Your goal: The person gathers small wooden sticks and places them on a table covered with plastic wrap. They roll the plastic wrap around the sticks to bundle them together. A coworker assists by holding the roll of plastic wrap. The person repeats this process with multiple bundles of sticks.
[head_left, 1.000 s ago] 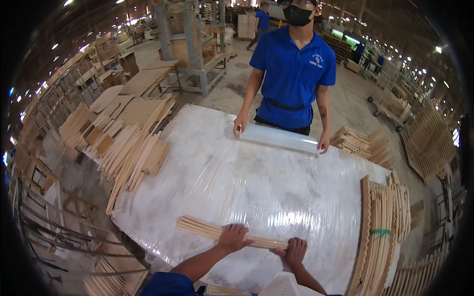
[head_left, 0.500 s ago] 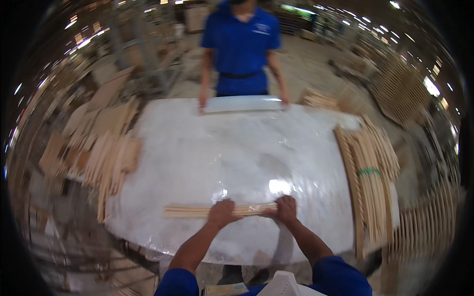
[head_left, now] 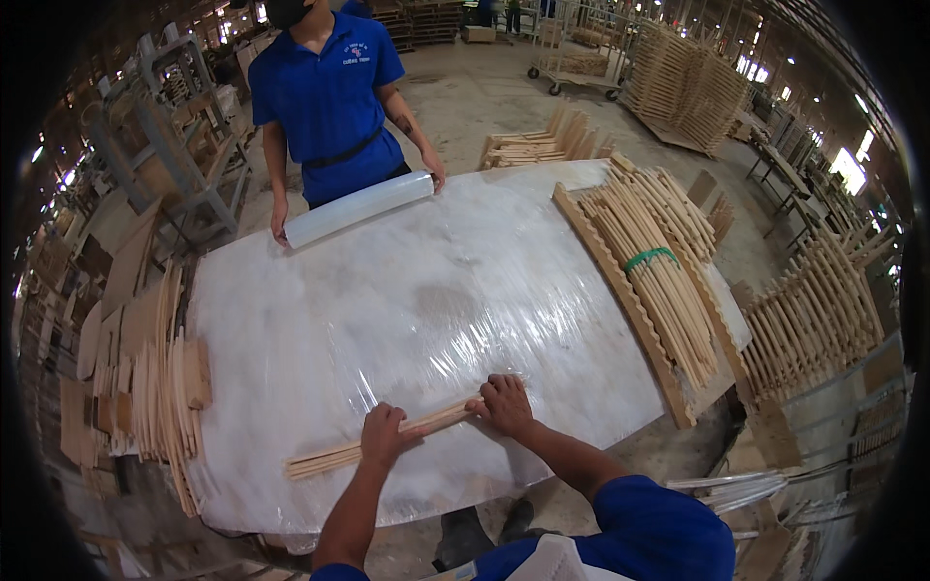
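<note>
A thin bundle of pale wooden sticks (head_left: 325, 459) lies along the near side of the table, its right end farther away than its left. Around its middle my left hand (head_left: 385, 436) is closed, with the thumb toward the other hand. My right hand (head_left: 504, 403) grips the bundle at the right end and covers most of that end. Clear plastic film (head_left: 523, 324) is spread over the table (head_left: 252, 329) beneath the sticks. Across the table, a co-worker in a blue shirt holds a roll of clear film (head_left: 358, 210) with one hand at each end.
On the table's right side lie a stack of sticks tied with a green band (head_left: 651, 259) and long boards with a scalloped edge (head_left: 620, 300). More wooden pieces (head_left: 174, 387) are piled at the left edge. Beyond the table stand stick stacks (head_left: 547, 145) and a wheeled cart (head_left: 581, 60).
My view has turned, so the co-worker and roll now appear farther left. Both hands still hold the stick bundle, which now appears more slanted in the picture.
</note>
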Demonstrator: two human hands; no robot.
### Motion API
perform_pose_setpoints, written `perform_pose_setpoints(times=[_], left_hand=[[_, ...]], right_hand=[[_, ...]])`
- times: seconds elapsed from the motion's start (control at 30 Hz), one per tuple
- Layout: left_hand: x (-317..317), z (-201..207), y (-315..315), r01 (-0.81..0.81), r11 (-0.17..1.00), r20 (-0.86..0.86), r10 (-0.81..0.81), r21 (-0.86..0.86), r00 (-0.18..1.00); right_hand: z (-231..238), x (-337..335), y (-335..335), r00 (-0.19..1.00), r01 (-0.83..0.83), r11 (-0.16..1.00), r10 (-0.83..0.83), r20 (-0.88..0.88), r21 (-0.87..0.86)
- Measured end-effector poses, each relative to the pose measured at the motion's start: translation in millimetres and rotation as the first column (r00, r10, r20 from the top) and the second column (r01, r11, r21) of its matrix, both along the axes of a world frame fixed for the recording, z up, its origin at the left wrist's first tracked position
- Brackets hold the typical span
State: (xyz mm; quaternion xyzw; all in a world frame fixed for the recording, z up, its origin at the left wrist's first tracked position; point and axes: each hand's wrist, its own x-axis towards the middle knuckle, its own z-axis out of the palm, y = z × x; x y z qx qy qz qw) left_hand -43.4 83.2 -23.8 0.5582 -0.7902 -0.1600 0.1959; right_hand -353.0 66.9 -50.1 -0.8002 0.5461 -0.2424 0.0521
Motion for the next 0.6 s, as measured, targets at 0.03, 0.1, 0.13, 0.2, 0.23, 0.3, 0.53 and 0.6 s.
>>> perform_pose_setpoints(times=[0.03, 0.1, 0.13, 0.2, 0.23, 0.3, 0.53, 0.6], left_hand=[[-4, -7, 5, -0.047, 0.992, 0.030, 0.051, -0.121, 0.998], [-15, -21, 11, -0.122, 0.920, 0.080, 0.163, -0.373, 0.983], [-18, -20, 10, -0.065, 0.922, 0.108, 0.115, -0.381, 0.987], [-24, -8, 1, -0.016, 0.945, 0.088, 0.047, -0.327, 0.995], [-20, -6, -2, 0.011, 0.960, 0.095, 0.016, -0.280, 0.995], [-16, -5, -12, 0.083, 0.979, 0.093, -0.066, -0.188, 0.993], [-4, -25, -34, 0.010, 0.952, 0.077, 0.014, -0.305, 0.997], [-6, -22, -27, -0.004, 0.962, 0.080, 0.027, -0.273, 0.996]], right_hand=[[3, 3, -13, 1.000, 0.005, 0.998, -0.005, 0.009, 0.058], [7, 16, -38, 1.000, 0.013, 0.997, -0.015, 0.022, 0.079], [5, 16, -48, 0.999, 0.039, 0.998, -0.040, 0.011, 0.048], [3, 17, -64, 0.998, 0.056, 0.998, -0.056, 0.007, 0.003], [3, 16, -67, 0.999, 0.040, 0.999, -0.040, 0.011, -0.005], [4, 10, -74, 0.999, 0.050, 0.999, -0.050, -0.008, 0.012], [8, 14, -56, 0.990, -0.142, 0.990, 0.142, 0.003, -0.026], [8, 13, -40, 0.983, -0.181, 0.980, 0.181, -0.005, -0.085]])
